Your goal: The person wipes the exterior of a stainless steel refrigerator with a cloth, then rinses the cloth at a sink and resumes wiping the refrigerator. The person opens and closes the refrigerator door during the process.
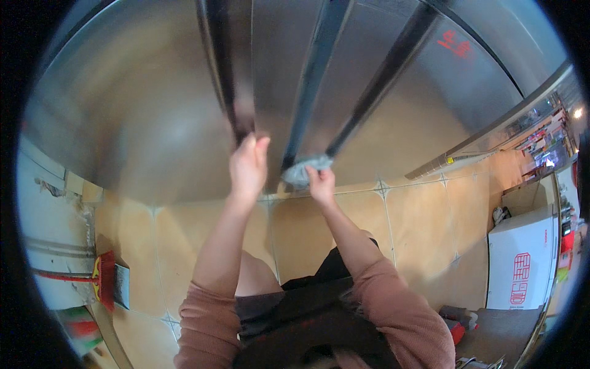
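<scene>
Before me stands a large stainless-steel cabinet (153, 123), fridge-like, with long dark vertical strips along its door edges. My left hand (247, 167) is closed at the lower end of the left dark strip (222, 67), its thumb lying along the door edge. To the right and slightly lower, my right hand (322, 184) pinches a crumpled grey cloth (298, 173). The cloth presses against the bottom of the metal front, between the middle strip (314, 74) and the right strip (387, 74). Part of the cloth is hidden behind my fingers.
Beige floor tiles (424, 215) run under the cabinet front. At the left, a red broom (106, 280) leans by a grey dustpan (122, 287). On the right stand a white box (519, 264) with red print and a brown cabinet top (507, 332).
</scene>
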Tool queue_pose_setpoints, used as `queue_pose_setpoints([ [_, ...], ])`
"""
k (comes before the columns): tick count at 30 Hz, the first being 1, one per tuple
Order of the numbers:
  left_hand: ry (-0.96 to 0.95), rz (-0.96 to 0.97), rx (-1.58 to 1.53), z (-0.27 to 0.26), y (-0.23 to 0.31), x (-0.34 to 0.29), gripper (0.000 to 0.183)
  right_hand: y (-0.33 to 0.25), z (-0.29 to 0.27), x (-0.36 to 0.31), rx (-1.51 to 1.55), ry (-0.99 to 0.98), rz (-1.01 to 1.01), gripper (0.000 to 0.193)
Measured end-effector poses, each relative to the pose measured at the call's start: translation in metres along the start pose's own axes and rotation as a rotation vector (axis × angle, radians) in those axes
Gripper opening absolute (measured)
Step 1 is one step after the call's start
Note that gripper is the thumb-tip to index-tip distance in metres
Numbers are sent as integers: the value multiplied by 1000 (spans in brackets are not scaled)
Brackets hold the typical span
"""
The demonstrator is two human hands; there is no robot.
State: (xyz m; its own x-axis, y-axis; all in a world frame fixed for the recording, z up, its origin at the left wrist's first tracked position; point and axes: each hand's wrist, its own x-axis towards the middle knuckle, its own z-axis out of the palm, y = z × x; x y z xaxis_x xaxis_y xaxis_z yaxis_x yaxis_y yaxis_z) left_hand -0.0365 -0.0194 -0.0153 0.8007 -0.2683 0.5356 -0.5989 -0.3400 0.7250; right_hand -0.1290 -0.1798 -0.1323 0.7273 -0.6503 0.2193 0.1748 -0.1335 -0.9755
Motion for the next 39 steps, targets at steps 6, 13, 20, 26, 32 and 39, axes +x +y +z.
queue_pose_setpoints([
  [6, 6, -10, 14, 4, 1, -1, 23, -214, 4, 70, -70, 18, -524, 11],
  [13, 34, -134, 32, 15, -1, -6, 26, -102, 11, 42, -238, 143, -407, 12],
  [20, 161, 2, -43, 31, -15, -12, 35, 120, -14, -27, -450, 18, -14, 20],
  [26, 152, -79, 23, 26, -32, -14, 38, 76, -23, -49, 602, 700, 687, 24],
  [32, 223, -146, -44, 30, -33, -17, 39, -35, -47, 21, 274, 553, -269, 21],
  [39, 199, -76, -5, 30, -30, -16, 34, 55, -61, 5, 530, 650, 133, 19],
])
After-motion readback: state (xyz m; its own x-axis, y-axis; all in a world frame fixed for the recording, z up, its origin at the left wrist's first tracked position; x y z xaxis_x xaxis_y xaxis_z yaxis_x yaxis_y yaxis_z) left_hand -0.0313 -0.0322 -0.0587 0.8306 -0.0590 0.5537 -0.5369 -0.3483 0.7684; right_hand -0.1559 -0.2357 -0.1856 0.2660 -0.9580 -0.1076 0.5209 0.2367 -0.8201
